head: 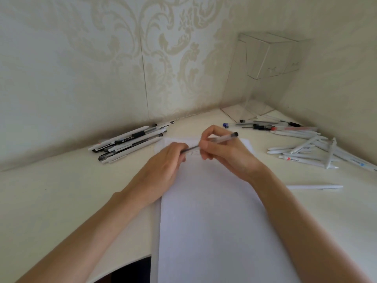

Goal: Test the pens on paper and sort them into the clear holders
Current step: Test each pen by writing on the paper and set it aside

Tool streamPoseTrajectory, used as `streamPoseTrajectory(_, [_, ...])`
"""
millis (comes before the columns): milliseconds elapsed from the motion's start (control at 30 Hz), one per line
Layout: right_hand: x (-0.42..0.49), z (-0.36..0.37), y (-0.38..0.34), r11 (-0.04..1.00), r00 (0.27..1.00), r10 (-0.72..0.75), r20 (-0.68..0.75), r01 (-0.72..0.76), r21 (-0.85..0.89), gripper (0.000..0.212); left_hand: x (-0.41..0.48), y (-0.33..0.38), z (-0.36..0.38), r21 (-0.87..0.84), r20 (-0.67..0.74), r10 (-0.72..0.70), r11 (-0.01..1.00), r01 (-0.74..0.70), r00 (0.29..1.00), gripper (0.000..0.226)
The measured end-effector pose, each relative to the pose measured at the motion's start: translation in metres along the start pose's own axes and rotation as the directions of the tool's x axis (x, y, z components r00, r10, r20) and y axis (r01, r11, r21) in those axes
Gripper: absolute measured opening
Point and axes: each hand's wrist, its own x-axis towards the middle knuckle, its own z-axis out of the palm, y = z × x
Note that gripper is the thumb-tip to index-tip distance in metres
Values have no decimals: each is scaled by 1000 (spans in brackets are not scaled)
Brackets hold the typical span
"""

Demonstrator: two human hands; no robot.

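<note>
Your counter [61,201] carries the paper [214,221] lengthwise in front of you, and the holders [265,64] stand back in the right corner, with no pens in them that I can make out. One pile [130,144] lies at the left wall, a looser heap [306,148] lies to the right, and a lone white pen [314,187] sits nearer you. Your right hand [224,154] has its fingers [205,148] curled round the barrel of the pen [222,139], which slants over the top of the sheet with its dark end up and to the right. Your left hand [161,166] meets the lower end, its fingers [177,152] tucked in and seemingly pinching it; I judge you are uncapping or steadying it. Faint marks [192,149] lie just beneath. To test well, flatten the left palm on the sheet, bring the tip down beside those marks, not over them, and draw a short firm stroke so the ink shows plainly.
</note>
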Motion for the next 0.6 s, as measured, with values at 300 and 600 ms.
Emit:
streamPoseTrajectory(300, [2, 10, 4, 980, 985, 51, 167, -82, 182, 17, 2, 13, -2, -198, 16, -5, 980, 8, 1000, 25])
streamPoseTrajectory(600, [0, -15, -6, 987, 999, 25, 24, -29, 156, 6, 1, 14, -4, -63, 44, -213, 974, 216, 976, 55])
